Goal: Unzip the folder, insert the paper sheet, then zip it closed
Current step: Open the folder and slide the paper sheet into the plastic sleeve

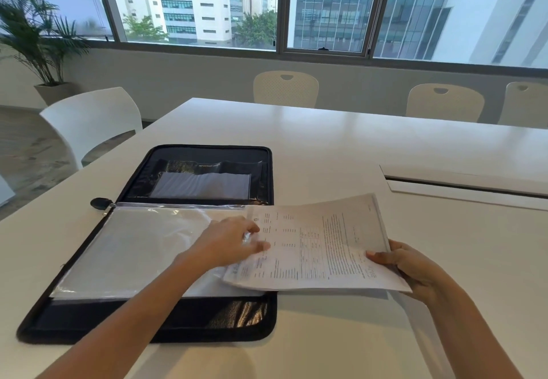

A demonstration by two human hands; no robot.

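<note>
A black zip folder (207, 156) lies unzipped and spread flat on the white table (341, 141). Clear plastic sleeves (124, 248) cover its near half. A printed paper sheet (320, 248) hangs over the folder's right edge, its left end at the sleeves' open side. My right hand (415, 269) grips the sheet's right end, thumb on top. My left hand (234, 239) rests at the sleeves' right edge, pinching the plastic where the sheet meets it. The zip pull (102, 203) lies at the folder's left hinge.
A cable slot with a white lid (462, 185) is set into the table to the right. White chairs (98, 123) stand at the left and along the far side. A potted plant (38, 52) is at the far left by the window.
</note>
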